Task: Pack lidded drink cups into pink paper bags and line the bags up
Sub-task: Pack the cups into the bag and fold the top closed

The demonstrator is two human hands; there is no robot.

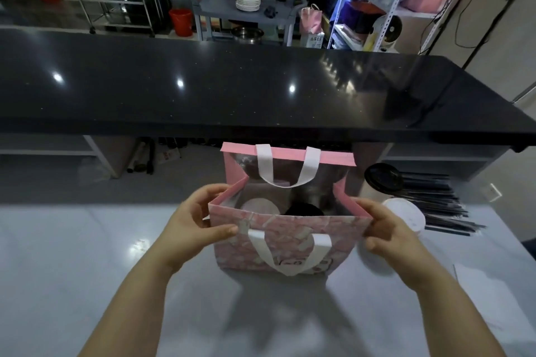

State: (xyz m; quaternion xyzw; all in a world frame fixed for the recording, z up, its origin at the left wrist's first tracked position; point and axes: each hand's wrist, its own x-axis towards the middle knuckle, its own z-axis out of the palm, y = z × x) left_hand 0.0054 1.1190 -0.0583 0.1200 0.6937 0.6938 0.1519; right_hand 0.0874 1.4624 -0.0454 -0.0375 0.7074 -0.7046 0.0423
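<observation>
- The left grip (200,220) pinches the near left corner of the pink paper bag (293,230): the thumb lies flat on the patterned front panel and the fingers curl round the side fold
- Between the two grips the bag stands upright and wide open on the pale, glossy table (87,255); it is boxy, with stiff creased paper walls, a pale pink print on the front and a plain pink band along the rim
- A flat white front handle (290,261) droops in a loop over the front panel, between the grips and nearer the person; a matching rear handle (285,171) hangs down the back wall
- Inside the bag, just beyond the left grip's thumb, sits a round white lid (259,206); beside it, toward the right grip, is a round black lid (303,209); the cups under them are hidden
- The right grip (388,230) holds the near right corner of the bag, with the thumb along the top edge and the fingers curled on the outside of the side wall
- Just beyond the right grip stands a white-lidded cup (406,216), partly hidden by it; farther off is a black-lidded cup (383,180) with a glossy round top
- Right of those cups, a fanned bundle of thin black straws (435,203) lies flat on the table
- Right of the right grip and nearer the person lies a flat white sheet of paper (481,287)
</observation>
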